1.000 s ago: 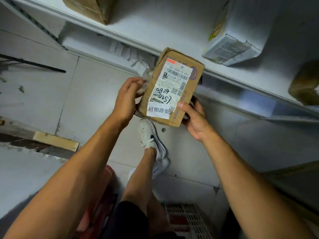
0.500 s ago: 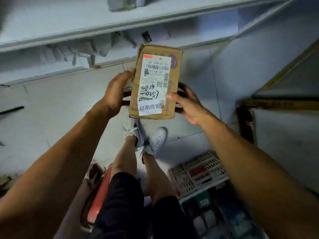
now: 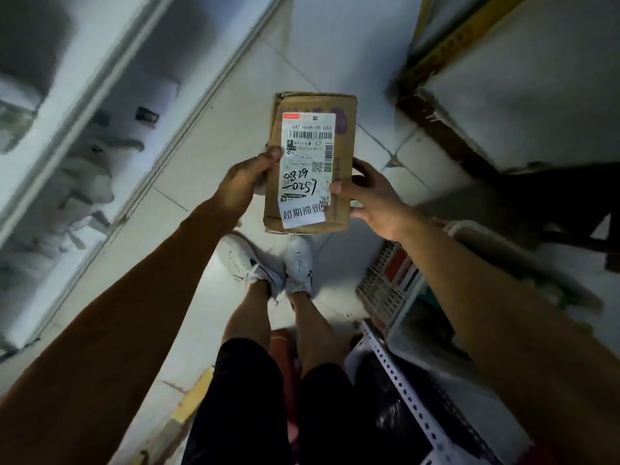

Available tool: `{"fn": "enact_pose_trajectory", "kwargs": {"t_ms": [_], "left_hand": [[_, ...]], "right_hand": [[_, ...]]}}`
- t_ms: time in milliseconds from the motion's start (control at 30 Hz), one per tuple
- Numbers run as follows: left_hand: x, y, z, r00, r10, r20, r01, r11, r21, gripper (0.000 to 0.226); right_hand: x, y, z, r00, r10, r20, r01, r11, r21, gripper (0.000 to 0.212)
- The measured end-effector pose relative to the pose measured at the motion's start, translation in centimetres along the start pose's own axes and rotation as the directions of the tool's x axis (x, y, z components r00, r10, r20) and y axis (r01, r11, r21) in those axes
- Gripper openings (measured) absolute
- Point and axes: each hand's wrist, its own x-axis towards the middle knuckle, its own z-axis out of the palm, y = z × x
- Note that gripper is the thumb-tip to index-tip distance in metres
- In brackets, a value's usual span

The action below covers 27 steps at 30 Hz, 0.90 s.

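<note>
Step in hand, by my judgement: label check on a parcel, before you sort it.

Far left: shelf (image 3: 100,105), blurred, pale bags on it, well apart from the work.

Your left grip (image 3: 246,181) is curled round the box's left edge; thumb tip on the top face, just beside the label.

Box (image 3: 310,169): in the air at mid frame, over the tiled floor and above your shoes (image 3: 268,263); it touches only your two grips. Brown cardboard, flat oblong, corners creased and worn. Label (image 3: 307,135) white, with barcode, QR codes and handwritten "0829 -0257"; a second white sticker with printed characters at the near end.

Your right grip (image 3: 372,196): thumb pinching the label's right edge, fingers wrapped under the right side.

Lower right: white lattice crate (image 3: 389,283).

Next move probably calls for: read the digits with the face level; pick a destination; shift the weight to one grip before releasing the other.
</note>
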Motion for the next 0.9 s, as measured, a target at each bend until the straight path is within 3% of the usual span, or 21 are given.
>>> {"fn": "enact_pose_trajectory", "kwargs": {"t_ms": [67,167,233,333,433,533,700,900], "left_hand": [[1.2,1.2,2.1,1.0,-0.002,0.028,-0.001,0.995,0.096,0.035],[2.6,2.9,5.6,0.994,0.008,0.108,-0.043,0.948,0.317,0.064],[3.1,3.7,8.1,0.983,-0.003,0.181,-0.073,0.908,0.413,0.061],[4.2,4.4,11.4,0.947,-0.047,0.317,-0.103,0.892,0.441,0.062],[5.4,5.1,14.7,0.912,-0.089,0.401,-0.144,0.845,0.515,0.064],[6.2,5.8,19.2,0.913,-0.081,0.401,-0.165,0.824,0.542,0.062],[7.3,6.2,27.1,0.849,-0.158,0.505,-0.188,0.802,0.567,0.065],[7.2,5.0,37.9,0.729,-0.294,0.618,-0.287,0.689,0.666,0.049]], "right_hand": [[-1.0,0.9,-2.5,0.999,-0.004,-0.048,0.008,0.997,0.082,0.092],[-2.3,3.1,-5.3,0.992,0.004,-0.128,0.021,0.981,0.193,0.092],[-3.2,4.6,-6.7,0.983,0.019,-0.181,0.033,0.959,0.281,0.087],[-4.6,6.8,-8.2,0.962,0.046,-0.269,0.063,0.921,0.385,0.065],[-5.6,9.4,-10.0,0.936,0.074,-0.344,0.118,0.854,0.506,0.077],[-6.7,11.4,-11.7,0.92,0.073,-0.385,0.192,0.772,0.605,0.088],[-8.7,15.1,-14.9,0.881,0.124,-0.457,0.296,0.61,0.735,0.071],[-12.5,20.0,-19.1,0.839,0.161,-0.519,0.407,0.448,0.796,0.078]]}}
